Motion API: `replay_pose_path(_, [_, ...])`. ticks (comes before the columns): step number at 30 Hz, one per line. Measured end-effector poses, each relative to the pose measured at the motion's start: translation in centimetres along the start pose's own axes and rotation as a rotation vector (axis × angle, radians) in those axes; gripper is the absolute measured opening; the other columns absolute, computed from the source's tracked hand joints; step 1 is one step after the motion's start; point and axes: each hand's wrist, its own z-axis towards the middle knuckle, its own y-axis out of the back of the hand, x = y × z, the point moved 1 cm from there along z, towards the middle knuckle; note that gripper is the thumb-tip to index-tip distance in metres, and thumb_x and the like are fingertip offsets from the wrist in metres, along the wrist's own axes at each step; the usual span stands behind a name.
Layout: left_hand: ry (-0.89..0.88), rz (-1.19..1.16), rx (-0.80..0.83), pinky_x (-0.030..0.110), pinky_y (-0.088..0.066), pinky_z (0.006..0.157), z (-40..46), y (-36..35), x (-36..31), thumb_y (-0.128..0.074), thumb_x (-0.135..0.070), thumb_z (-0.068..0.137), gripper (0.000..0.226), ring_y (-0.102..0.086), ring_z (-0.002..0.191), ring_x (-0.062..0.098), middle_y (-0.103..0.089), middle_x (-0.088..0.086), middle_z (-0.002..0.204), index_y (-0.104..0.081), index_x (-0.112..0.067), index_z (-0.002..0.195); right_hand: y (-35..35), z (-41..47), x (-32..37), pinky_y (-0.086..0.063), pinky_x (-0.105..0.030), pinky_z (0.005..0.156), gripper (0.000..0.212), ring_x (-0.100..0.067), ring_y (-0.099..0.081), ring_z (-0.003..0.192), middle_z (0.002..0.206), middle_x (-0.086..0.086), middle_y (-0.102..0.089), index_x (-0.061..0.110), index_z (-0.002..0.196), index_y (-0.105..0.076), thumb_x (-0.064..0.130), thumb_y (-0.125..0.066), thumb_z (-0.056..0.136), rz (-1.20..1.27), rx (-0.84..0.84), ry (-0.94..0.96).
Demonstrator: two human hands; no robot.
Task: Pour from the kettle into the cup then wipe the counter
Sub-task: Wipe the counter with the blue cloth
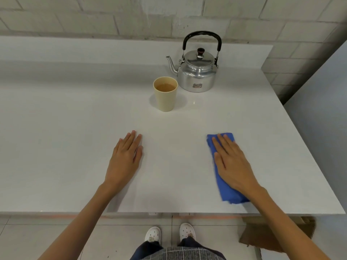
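Note:
A silver kettle point(197, 72) with a black handle stands upright at the back of the white counter point(75, 128), spout pointing left. In front of it, a little to the left, stands a beige cup point(165, 96) holding brownish liquid. My right hand point(231, 162) lies flat, fingers extended, on a folded blue cloth point(223, 186) near the front right of the counter. My left hand point(125, 158) rests flat on the bare counter, holding nothing, fingers slightly apart.
The counter's front edge point(169, 212) runs just below my forearms; its right edge point(300, 132) slants toward a grey panel. A brick wall rises behind the counter. On the floor below sit my white shoes and a brown object point(262, 235).

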Motion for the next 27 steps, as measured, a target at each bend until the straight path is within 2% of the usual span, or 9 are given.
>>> replay_pose_path(4, [0.0, -0.007, 0.003, 0.036, -0.011, 0.12, 0.0, 0.0, -0.1, -0.035, -0.024, 0.1, 0.045, -0.02, 0.145, 0.019, -0.027, 0.007, 0.155, -0.034, -0.012, 0.143, 0.2, 3.0, -0.9, -0.005, -0.034, 0.12, 0.05, -0.018, -0.009, 0.146, 0.158, -0.006, -0.017, 0.012, 0.148, -0.019, 0.025, -0.028, 0.1, -0.022, -0.028, -0.11])
replay_pose_path(9, [-0.004, -0.005, 0.0, 0.035, -0.011, 0.12, 0.0, 0.1, 0.0, -0.036, -0.023, 0.1, 0.045, -0.021, 0.145, 0.02, -0.028, 0.009, 0.154, -0.034, -0.011, 0.143, -1.0, 8.1, 2.4, -0.005, -0.038, 0.12, 0.051, -0.023, -0.01, 0.146, 0.158, -0.01, -0.017, 0.01, 0.148, -0.018, 0.025, -0.026, 0.1, -0.022, -0.044, -0.133])
replay_pose_path(14, [-0.002, -0.011, 0.004, 0.035, -0.011, 0.12, 0.0, -0.1, 0.1, -0.036, -0.024, 0.1, 0.045, -0.021, 0.144, 0.021, -0.028, 0.009, 0.154, -0.034, -0.011, 0.143, -2.8, 10.6, 8.5, -0.003, -0.039, 0.12, 0.051, -0.023, -0.006, 0.147, 0.159, -0.01, -0.014, 0.01, 0.148, -0.015, 0.026, -0.023, 0.1, -0.021, -0.001, -0.04])
replay_pose_path(20, [-0.003, -0.02, -0.002, 0.038, -0.015, 0.119, 0.1, -0.1, 0.2, -0.039, -0.021, 0.099, 0.045, -0.025, 0.143, 0.023, -0.03, 0.012, 0.153, -0.036, -0.009, 0.142, -4.8, 8.0, 14.9, -0.001, -0.037, 0.121, 0.052, -0.021, -0.005, 0.147, 0.159, -0.009, -0.014, 0.01, 0.148, -0.014, 0.028, -0.023, 0.1, 0.02, 0.018, 0.136])
replay_pose_path(24, [0.001, -0.039, 0.009, 0.036, -0.013, 0.12, 0.1, 0.0, 0.3, -0.038, -0.022, 0.099, 0.045, -0.024, 0.143, 0.022, -0.03, 0.011, 0.153, -0.036, -0.01, 0.142, -4.6, 4.4, 14.4, 0.005, -0.032, 0.119, 0.051, -0.016, -0.002, 0.147, 0.159, -0.004, -0.013, 0.013, 0.149, -0.015, 0.03, -0.022, 0.101, 0.056, 0.048, 0.24])
replay_pose_path(27, [0.01, -0.073, 0.004, 0.036, -0.015, 0.119, 0.0, 0.3, 0.1, -0.041, -0.02, 0.098, 0.044, -0.027, 0.142, 0.025, -0.033, 0.013, 0.152, -0.039, -0.008, 0.14, -3.8, 2.3, 12.1, 0.003, -0.03, 0.119, 0.05, -0.013, -0.002, 0.147, 0.159, 0.0, -0.013, 0.017, 0.149, -0.017, 0.031, -0.024, 0.101, 0.074, 0.066, 0.283])
